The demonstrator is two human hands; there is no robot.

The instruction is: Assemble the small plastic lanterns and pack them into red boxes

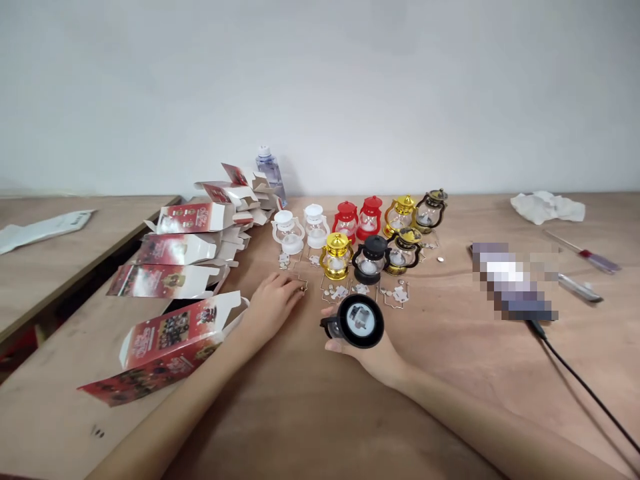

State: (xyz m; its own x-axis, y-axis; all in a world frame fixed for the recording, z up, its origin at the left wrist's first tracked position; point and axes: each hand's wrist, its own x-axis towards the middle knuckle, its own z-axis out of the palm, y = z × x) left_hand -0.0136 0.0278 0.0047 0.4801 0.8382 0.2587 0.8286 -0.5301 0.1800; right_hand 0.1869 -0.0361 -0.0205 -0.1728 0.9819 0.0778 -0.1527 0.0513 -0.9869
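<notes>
The right hand (376,357) gripped a black lantern (361,321), its base turned toward the viewer. At the lantern's nine o'clock, the left hand (275,301) met a wire (305,283); its hold could not be told. Lanterns (371,260) stood at twelve o'clock on the tabletop (320,420).

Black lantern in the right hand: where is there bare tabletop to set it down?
Bare tabletop: between the right hand and the pixelated device; nearer, between the forearms. Crowded: the left, with open boxes, and around the standing lanterns, where loose parts lie.
</notes>
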